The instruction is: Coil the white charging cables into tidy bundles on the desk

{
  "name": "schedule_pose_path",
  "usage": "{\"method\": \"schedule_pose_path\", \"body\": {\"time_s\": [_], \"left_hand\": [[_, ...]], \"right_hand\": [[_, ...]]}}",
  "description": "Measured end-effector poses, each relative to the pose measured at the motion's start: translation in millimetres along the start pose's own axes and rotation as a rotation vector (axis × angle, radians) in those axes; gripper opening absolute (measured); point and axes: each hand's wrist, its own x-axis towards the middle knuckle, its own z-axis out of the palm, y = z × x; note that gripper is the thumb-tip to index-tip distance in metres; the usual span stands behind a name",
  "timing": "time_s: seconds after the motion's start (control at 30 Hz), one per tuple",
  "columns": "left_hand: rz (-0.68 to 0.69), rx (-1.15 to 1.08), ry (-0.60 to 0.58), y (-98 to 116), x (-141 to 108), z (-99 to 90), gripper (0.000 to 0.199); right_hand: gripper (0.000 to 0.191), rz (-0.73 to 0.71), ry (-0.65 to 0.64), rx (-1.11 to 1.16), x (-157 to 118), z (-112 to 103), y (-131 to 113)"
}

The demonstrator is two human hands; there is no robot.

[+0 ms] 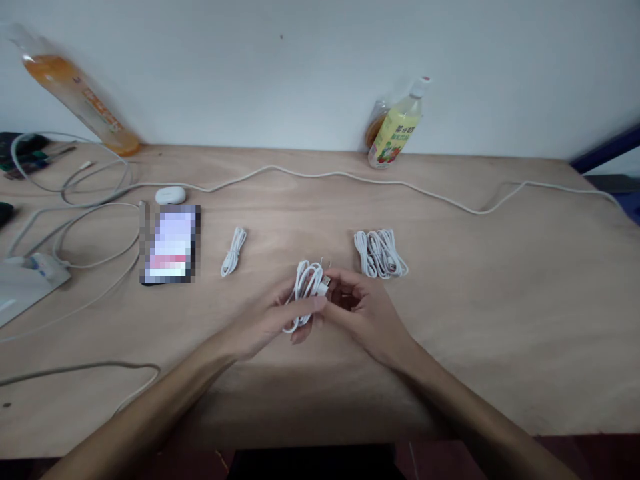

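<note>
My left hand (270, 319) is wrapped round a coiled white USB cable (303, 290), its thumb pressed across the loops. At the coil's right side, the thumb and curled fingers of my right hand (361, 312) close on the cable by its USB plug (325, 283). A thin wire-like strand sticks up from the top of the coil. Beyond my left hand lies a bundled white cable (233, 251). Several more white cable bundles (381, 253) lie side by side past my right hand.
A phone (173, 243) and a white earbud case (171, 195) lie to the left, near loose cables and a power strip (30, 280). A long white cord (310, 175) crosses the table. An orange drink bottle (83, 100) and a yellow bottle (397, 127) stand by the wall.
</note>
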Motion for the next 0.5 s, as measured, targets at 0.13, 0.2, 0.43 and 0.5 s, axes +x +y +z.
{"method": "schedule_pose_path", "body": {"time_s": [0.13,0.2,0.43,0.5], "left_hand": [[-0.057,0.093,-0.066,6.3,-2.4,1.0,0.035],[-0.06,0.118,-0.108,9.0,-2.7,0.8,0.034],[-0.144,0.204,-0.259,16.7,-6.8,0.5,0.022],[-0.172,0.216,-0.272,19.4,-9.5,3.5,0.019]], "right_hand": [[0.023,-0.055,0.02,-0.138,-1.0,0.8,-2.3],[0.02,-0.118,0.034,-0.225,-2.0,1.1,-3.4],[0.029,-0.407,0.211,-0.459,-8.0,-0.5,3.9],[0.037,-0.528,0.204,-0.542,-7.6,-1.9,5.9]]}}
